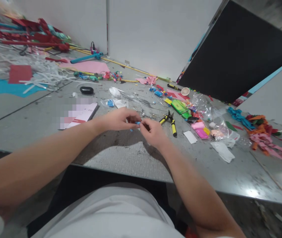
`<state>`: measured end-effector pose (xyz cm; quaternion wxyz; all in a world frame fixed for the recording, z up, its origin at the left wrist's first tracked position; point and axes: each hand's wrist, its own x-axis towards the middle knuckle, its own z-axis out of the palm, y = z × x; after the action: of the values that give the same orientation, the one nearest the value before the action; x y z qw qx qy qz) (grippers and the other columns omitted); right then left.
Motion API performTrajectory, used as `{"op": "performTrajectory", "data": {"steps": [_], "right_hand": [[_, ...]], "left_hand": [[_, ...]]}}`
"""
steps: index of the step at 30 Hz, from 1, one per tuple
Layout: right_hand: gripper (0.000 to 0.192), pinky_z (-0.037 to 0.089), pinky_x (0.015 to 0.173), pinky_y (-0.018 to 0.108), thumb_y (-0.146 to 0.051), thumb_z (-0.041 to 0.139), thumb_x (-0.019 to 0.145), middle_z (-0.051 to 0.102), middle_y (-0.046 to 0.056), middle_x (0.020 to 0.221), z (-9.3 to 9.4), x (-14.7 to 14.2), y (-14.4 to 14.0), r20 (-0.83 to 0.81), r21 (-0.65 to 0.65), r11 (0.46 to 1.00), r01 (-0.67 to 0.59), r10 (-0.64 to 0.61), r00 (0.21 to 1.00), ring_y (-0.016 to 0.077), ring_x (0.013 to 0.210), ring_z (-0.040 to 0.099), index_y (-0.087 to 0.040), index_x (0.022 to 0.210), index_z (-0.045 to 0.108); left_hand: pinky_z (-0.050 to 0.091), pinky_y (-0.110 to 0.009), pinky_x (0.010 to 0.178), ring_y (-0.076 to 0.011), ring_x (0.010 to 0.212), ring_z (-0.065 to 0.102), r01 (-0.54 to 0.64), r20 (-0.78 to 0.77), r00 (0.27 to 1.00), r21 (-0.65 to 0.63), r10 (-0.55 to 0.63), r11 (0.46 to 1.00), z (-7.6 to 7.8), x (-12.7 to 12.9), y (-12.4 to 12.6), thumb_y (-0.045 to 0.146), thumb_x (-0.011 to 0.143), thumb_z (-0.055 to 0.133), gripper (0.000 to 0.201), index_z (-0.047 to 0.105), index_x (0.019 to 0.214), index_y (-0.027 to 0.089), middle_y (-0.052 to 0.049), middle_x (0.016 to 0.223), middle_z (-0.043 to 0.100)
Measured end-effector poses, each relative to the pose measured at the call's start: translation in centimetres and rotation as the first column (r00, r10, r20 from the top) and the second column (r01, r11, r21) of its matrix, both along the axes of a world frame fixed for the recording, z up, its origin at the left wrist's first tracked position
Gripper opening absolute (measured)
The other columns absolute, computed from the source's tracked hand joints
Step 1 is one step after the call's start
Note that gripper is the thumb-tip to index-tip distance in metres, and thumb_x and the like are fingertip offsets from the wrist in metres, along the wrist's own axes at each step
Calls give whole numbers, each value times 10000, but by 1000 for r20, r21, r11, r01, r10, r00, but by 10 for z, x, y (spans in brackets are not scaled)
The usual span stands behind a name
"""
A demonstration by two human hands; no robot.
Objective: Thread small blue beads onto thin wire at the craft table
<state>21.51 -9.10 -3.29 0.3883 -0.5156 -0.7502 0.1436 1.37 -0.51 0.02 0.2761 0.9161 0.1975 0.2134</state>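
Pliers (169, 117) just beside right hand (152, 133), phone (87, 114) near left hand (119, 118); both hands pinched around small blue piece (138, 122)

This looks like a craft workshop, or a craft corner in a larger workspace. Around the hands (119, 119) spreads a long grey desk (121, 153) with a scuffed, stained top. Just right of them lies an open cutting tool with yellow-and-black handles (173, 128); just beyond are thin, straight silvery wires (138, 98). Farther right sit a bright green plastic packet (180, 109), small glossy pink packets (201, 133) and curled pink paper-like strips (267, 145). Well to the left, shredded white strips (45, 72) heap beside a red square sheet (20, 74). Plain white panels (155, 36) stand behind the desk.
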Motion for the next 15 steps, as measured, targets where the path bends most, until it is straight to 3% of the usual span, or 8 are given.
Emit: {"op": "performTrajectory", "data": {"steps": [8,15], "right_hand": [[209,384,642,284,-359,562,899,595,-12,676,-3,-1,1,-89,5,999,47,-46,995,143,650,527,-210,759,606],[156,376,638,283,-333,552,868,579,-12,683,2,-2,-2,-46,24,999,43,-42,998,144,647,511,-216,766,569]], "left_hand": [[525,-306,733,-210,827,719,-38,18,999,-160,41,986,-2,0,0,459,853,716,363,746,1095,190,-63,893,792],[509,-295,709,-189,772,699,-41,6,999,-114,42,993,0,0,0,450,858,703,277,738,943,189,-49,847,767]]}}
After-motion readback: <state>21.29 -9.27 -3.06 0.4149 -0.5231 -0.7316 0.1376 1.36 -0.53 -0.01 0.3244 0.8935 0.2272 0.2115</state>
